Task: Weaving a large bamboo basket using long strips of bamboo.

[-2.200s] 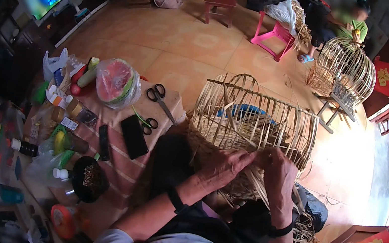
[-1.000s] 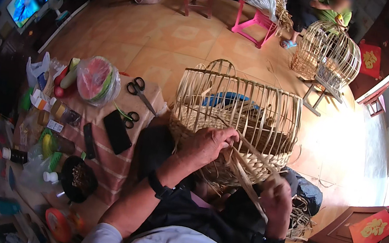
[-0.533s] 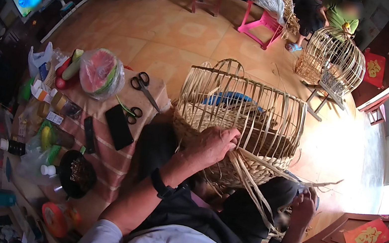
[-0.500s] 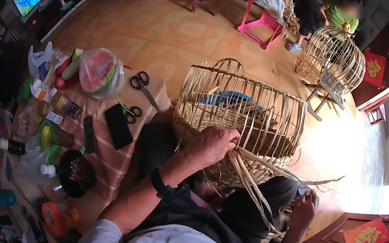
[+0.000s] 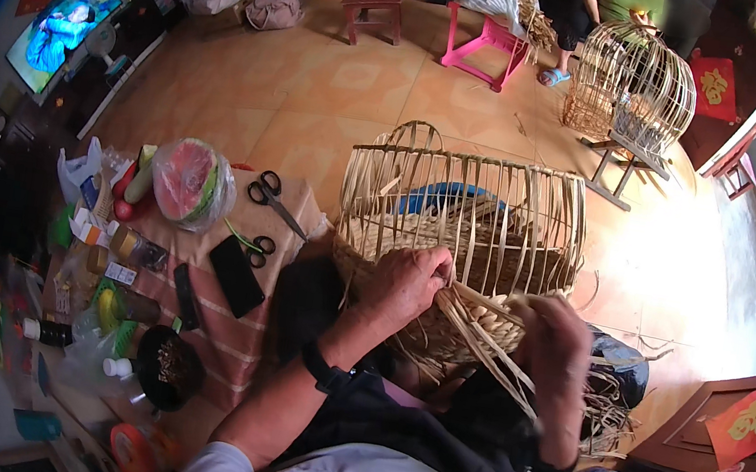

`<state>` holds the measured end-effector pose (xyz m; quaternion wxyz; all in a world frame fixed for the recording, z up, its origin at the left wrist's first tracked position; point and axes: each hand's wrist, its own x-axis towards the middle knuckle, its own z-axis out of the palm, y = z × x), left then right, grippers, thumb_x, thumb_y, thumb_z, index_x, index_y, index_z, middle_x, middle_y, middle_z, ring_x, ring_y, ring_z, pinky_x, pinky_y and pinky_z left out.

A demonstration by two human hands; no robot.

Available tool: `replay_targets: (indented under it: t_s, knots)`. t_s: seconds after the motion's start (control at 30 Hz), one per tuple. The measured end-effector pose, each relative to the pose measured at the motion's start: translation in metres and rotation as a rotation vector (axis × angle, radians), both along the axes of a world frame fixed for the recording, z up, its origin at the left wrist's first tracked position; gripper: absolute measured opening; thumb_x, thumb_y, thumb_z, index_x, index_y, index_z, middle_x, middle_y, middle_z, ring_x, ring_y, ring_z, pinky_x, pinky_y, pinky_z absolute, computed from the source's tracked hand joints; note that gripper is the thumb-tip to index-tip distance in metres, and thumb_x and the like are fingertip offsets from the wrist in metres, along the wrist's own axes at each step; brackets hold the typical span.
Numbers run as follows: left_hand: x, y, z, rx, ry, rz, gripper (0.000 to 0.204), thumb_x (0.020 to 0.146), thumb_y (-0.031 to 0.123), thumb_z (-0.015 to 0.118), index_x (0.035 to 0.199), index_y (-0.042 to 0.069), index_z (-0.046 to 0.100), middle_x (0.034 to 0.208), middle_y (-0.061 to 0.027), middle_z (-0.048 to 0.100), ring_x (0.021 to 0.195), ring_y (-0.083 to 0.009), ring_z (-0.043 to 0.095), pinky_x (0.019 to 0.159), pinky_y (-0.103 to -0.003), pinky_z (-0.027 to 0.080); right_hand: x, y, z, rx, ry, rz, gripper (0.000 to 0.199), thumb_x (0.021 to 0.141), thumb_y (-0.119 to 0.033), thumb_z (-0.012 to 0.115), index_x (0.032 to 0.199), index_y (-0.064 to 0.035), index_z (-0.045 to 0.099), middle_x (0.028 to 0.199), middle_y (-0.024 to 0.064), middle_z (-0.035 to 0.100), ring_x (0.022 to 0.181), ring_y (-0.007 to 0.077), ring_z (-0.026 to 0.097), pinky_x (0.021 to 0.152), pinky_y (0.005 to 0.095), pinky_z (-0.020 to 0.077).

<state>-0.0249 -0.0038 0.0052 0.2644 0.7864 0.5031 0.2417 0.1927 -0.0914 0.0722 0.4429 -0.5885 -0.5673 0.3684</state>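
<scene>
A half-woven basket (image 5: pixel 494 244), with a braided lower wall and upright stakes above, sits at my lap. My left hand (image 5: pixel 412 285) is closed in a pinch on straw strands (image 5: pixel 480 334) at the near side of its braided wall. Their loose ends fan down to the right. My right hand (image 5: pixel 559 346) is raised beside the basket's right end, fingers bent near the strands and smeared by motion. Whether it grips a strand I cannot tell. Through the stakes a blue object (image 5: pixel 452 200) shows inside the basket.
Left, a cloth-covered table (image 5: pixel 224 350) holds scissors (image 5: pixel 278 202), a phone (image 5: pixel 237 274), wrapped watermelon (image 5: pixel 190 184) and a dark bowl (image 5: pixel 168 366). A black bag (image 5: pixel 618 365) and loose straw (image 5: pixel 609 422) lie at right. Farther off, a person in green (image 5: pixel 628 0) is behind another basket frame (image 5: pixel 635 84).
My right hand has risen and moved left toward the basket and strands. My left hand keeps its pinch at the basket wall. The whole view has shifted slightly.
</scene>
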Motion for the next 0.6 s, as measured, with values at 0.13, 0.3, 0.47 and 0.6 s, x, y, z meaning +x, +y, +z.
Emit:
replay_targets:
  t_s: [0.13,0.3,0.47,0.6]
  knots:
    - [0.002,-0.002,0.003,-0.008,-0.035,-0.009,0.014,0.083,0.005,0.068,0.097,0.008,0.064,0.087,-0.0163,0.07,0.086,-0.0374,0.069,0.073,-0.046,0.053,-0.033,0.038,-0.034,0.26,-0.523,-0.024,0.005,0.091,-0.006,0.065,0.093,-0.0016,0.066,0.091,0.0173,0.06,0.082,0.0392,0.063,0.068,0.0455,0.0519]
    - [0.0,-0.004,-0.007,0.07,0.008,0.036,0.02,0.082,0.003,0.07,0.099,0.009,0.063,0.089,-0.0158,0.07,0.086,-0.0382,0.069,0.071,-0.046,0.053,-0.048,0.053,-0.044,0.148,-0.686,0.044,0.022,0.092,-0.024,0.067,0.082,-0.0053,0.062,0.078,0.013,0.062,0.076,0.037,0.065,0.066,0.0462,0.0512]
    - [0.003,-0.003,-0.002,0.028,-0.108,0.05,0.026,0.082,0.001,0.07,0.106,0.008,0.06,0.091,-0.0162,0.071,0.086,-0.0387,0.069,0.07,-0.045,0.052,-0.057,0.053,-0.06,0.222,-0.651,0.028,0.019,0.09,-0.023,0.07,0.085,-0.0066,0.063,0.082,0.0124,0.061,0.077,0.0351,0.065,0.066,0.0452,0.0498]
    - [-0.001,-0.003,-0.011,0.064,-0.236,0.055,0.024,0.083,0.001,0.072,0.103,0.006,0.061,0.091,-0.0156,0.07,0.084,-0.0381,0.069,0.069,-0.044,0.052,-0.06,0.051,-0.056,0.234,-0.641,0.062,0.015,0.086,-0.019,0.072,0.09,-0.0071,0.064,0.086,0.0117,0.061,0.082,0.034,0.065,0.068,0.0449,0.0499]
